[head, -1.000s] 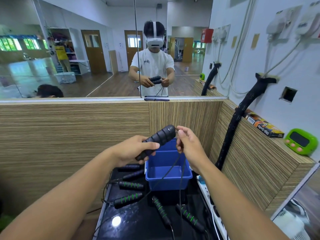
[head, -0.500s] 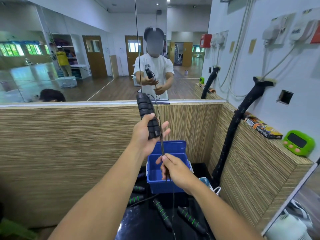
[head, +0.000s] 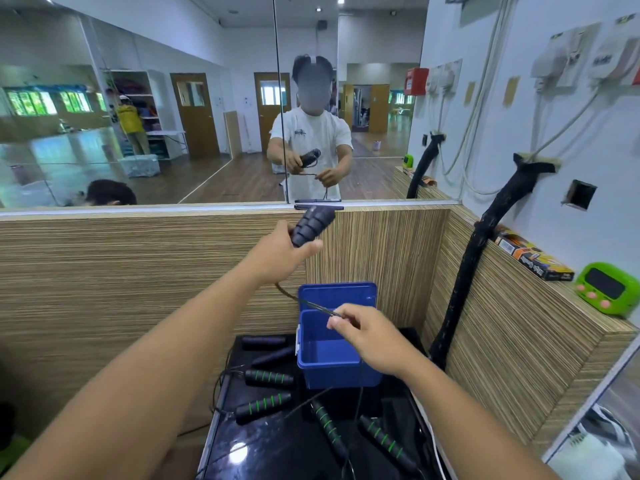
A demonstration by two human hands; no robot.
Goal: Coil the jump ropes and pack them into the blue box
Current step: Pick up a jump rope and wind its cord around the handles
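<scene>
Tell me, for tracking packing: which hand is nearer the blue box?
Right. The right hand pinches rope over the blue box; the left hand grips the handles higher, up and left of it.

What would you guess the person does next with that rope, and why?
Probably the right hand carries the cord up and winds a loop around the black handles gripped by the left hand: the cord hangs uncoiled between the hands, so it isn't ready for the open blue box.

Glossy blue plastic box (head: 332,372) on a shiny black bench (head: 277,452); behind it, matt striped wood-grain panels (head: 104,271); ribbed foam-like handles (head: 313,225).
</scene>
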